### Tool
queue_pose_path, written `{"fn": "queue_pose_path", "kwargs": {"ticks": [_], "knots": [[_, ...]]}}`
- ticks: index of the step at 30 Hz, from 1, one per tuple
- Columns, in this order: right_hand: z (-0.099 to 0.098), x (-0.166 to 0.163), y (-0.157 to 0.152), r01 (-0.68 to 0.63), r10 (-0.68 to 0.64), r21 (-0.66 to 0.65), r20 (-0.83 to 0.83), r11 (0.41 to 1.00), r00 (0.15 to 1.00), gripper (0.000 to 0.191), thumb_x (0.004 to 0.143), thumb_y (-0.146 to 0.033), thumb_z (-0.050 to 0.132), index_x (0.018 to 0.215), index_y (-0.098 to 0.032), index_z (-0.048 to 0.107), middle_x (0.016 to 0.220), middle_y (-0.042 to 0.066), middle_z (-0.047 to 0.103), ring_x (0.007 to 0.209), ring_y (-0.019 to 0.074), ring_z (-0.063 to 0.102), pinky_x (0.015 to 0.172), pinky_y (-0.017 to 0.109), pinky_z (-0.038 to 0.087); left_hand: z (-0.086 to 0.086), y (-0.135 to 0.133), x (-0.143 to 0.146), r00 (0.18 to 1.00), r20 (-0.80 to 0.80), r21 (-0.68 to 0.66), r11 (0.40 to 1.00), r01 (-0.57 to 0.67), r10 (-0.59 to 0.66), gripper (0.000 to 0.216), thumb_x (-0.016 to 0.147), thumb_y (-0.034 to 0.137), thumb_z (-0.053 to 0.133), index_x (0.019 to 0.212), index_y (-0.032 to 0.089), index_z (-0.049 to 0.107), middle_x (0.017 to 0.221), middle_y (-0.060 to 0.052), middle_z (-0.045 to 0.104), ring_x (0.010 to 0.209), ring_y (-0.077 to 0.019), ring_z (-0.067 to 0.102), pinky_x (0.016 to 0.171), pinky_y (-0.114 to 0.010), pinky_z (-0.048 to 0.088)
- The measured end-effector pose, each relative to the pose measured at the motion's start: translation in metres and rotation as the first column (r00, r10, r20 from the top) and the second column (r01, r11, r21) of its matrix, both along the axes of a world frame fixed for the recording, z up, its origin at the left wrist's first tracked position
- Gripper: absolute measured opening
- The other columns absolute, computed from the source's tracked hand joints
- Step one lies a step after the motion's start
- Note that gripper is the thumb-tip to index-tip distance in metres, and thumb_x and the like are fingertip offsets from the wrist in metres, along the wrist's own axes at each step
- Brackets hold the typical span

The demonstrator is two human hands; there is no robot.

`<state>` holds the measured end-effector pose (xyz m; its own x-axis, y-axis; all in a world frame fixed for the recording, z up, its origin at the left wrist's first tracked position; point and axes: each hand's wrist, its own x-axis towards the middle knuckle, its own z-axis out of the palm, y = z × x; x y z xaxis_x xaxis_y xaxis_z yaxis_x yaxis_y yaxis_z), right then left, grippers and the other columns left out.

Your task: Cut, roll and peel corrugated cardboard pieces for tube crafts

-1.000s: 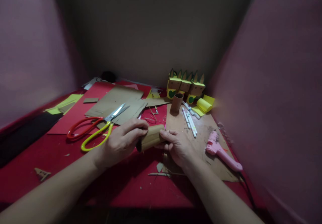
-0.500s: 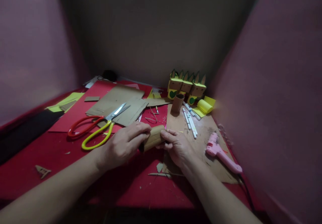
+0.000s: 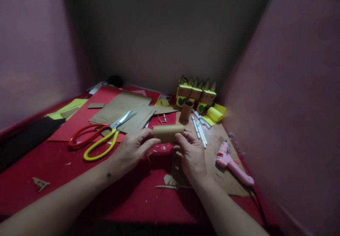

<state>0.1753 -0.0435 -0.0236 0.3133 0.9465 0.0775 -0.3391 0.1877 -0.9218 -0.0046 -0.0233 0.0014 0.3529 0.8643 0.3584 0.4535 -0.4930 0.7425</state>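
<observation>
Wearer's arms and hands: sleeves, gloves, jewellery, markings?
Left hand and right hand are ungloved. Both forearms are bare as far as the frame shows; no sleeves, watch or bracelet visible. One small dark spot near the left wrist. No rings seen, but some fingers are hidden.

A single camera, worn on the person's head, looked forward and down over the desk (image 3: 127, 204) from above its near edge. The left hand (image 3: 134, 149) and the right hand (image 3: 193, 158) showed near the middle of the view, fairly close to the lens, with the forearms (image 3: 66, 199) running in from the near left and near right. The view was wide, reaching past the desk's far end to a dark grey wall (image 3: 170, 34), with a pink left side (image 3: 32, 52) and a pink right side (image 3: 287, 87) flanking it.
</observation>
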Motion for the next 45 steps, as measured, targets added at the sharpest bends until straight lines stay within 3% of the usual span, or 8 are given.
{"fn": "queue_pose_path", "kwargs": {"ticks": [8, 20, 25, 28, 33, 36, 41, 45], "knots": [[0.001, -0.006, -0.002, -0.077, 0.077, 0.026, 0.011, 0.997, 0.997, 0.017, 0.066, -0.032, 0.079, 0.07, -0.018, 0.07, 0.087, 0.001, 0.056, 0.071, 0.0117, 0.056, 0.057, 0.022, 0.053, -0.01, 0.005, -0.003, 0.996, -0.086, 0.272, 0.962, 0.005, 0.019, 0.025, 0.09, 0.031, 0.046, 0.071, 0.019, 0.057, 0.055, 0.005, 0.052, 0.047, -0.0097, 0.045, 0.048, -0.021, 0.035], [0.004, -0.001, 0.0, -0.221, 0.217, -0.053, -0.079, 0.974, 0.973, 0.02, 0.062, -0.031, 0.08, 0.077, -0.017, 0.076, 0.083, 0.002, 0.063, 0.066, 0.0112, 0.057, 0.054, 0.02, 0.051, -0.01, 0.007, -0.005, 0.991, -0.117, 0.2, 0.976, 0.081, -0.058, 0.024, 0.091, 0.032, 0.045, 0.076, 0.019, 0.059, 0.061, 0.002, 0.056, 0.056, -0.0134, 0.053, 0.055, -0.023, 0.042], [0.004, 0.0, -0.002, -0.153, 0.153, 0.005, 0.039, 0.988, 0.988, 0.01, 0.068, -0.029, 0.076, 0.075, -0.021, 0.077, 0.098, 0.003, 0.057, 0.074, 0.0124, 0.056, 0.056, 0.021, 0.051, -0.003, 0.009, -0.004, 0.997, -0.001, 0.021, 0.997, 0.071, -0.071, 0.023, 0.087, 0.038, 0.055, 0.083, 0.019, 0.067, 0.08, -0.003, 0.067, 0.078, -0.0198, 0.062, 0.071, -0.029, 0.05], [0.006, -0.001, -0.005, -0.118, 0.099, 0.107, 0.167, 0.987, 0.981, 0.006, 0.071, -0.025, 0.074, 0.066, -0.022, 0.075, 0.101, 0.004, 0.056, 0.096, 0.018, 0.056, 0.073, 0.025, 0.052, 0.001, 0.01, -0.004, 0.98, 0.164, -0.19, 0.971, 0.143, -0.112, 0.023, 0.082, 0.039, 0.063, 0.094, 0.022, 0.073, 0.099, -0.006, 0.071, 0.099, -0.026, 0.063, 0.085, -0.036, 0.05], [0.009, -0.004, -0.01, -0.07, -0.017, 0.25, 0.333, 0.966, 0.943, 0.005, 0.074, -0.021, 0.072, 0.069, -0.021, 0.073, 0.096, 0.004, 0.056, 0.098, 0.0191, 0.053, 0.087, 0.03, 0.047, -0.002, 0.008, 0.0, 0.935, 0.355, -0.33, 0.933, 0.141, -0.015, 0.018, 0.074, 0.033, 0.071, 0.087, 0.023, 0.078, 0.087, -0.005, 0.075, 0.097, -0.0276, 0.063, 0.092, -0.04, 0.046], [0.008, -0.006, -0.013, -0.038, -0.123, 0.36, 0.415, 0.932, 0.902, 0.011, 0.077, -0.019, 0.069, 0.066, -0.019, 0.069, 0.094, 0.004, 0.055, 0.091, 0.0176, 0.055, 0.079, 0.028, 0.049, -0.007, 0.008, 0.003, 0.906, 0.421, -0.378, 0.916, 0.135, 0.041, 0.02, 0.072, 0.031, 0.073, 0.088, 0.021, 0.078, 0.084, -0.004, 0.074, 0.091, -0.0252, 0.062, 0.086, -0.035, 0.046], [0.006, -0.009, -0.016, -0.028, -0.245, 0.476, 0.502, 0.879, 0.829, 0.008, 0.083, -0.013, 0.066, 0.081, -0.019, 0.07, 0.097, 0.005, 0.056, 0.094, 0.0167, 0.057, 0.084, 0.028, 0.05, -0.017, 0.013, 0.005, 0.874, 0.48, -0.461, 0.869, 0.179, 0.075, 0.018, 0.068, 0.033, 0.076, 0.078, 0.017, 0.075, 0.062, 0.001, 0.062, 0.055, -0.0111, 0.046, 0.054, -0.023, 0.038], [0.005, -0.008, -0.016, -0.03, -0.295, 0.528, 0.519, 0.849, 0.802, 0.01, 0.08, -0.014, 0.07, 0.089, -0.019, 0.069, 0.104, 0.007, 0.056, 0.101, 0.0186, 0.058, 0.088, 0.031, 0.051, -0.023, 0.017, 0.003, 0.827, 0.557, -0.519, 0.807, 0.283, 0.068, 0.026, 0.065, 0.037, 0.079, 0.071, 0.014, 0.072, 0.054, 0.003, 0.052, 0.049, -0.0074, 0.039, 0.049, -0.02, 0.034]]}}
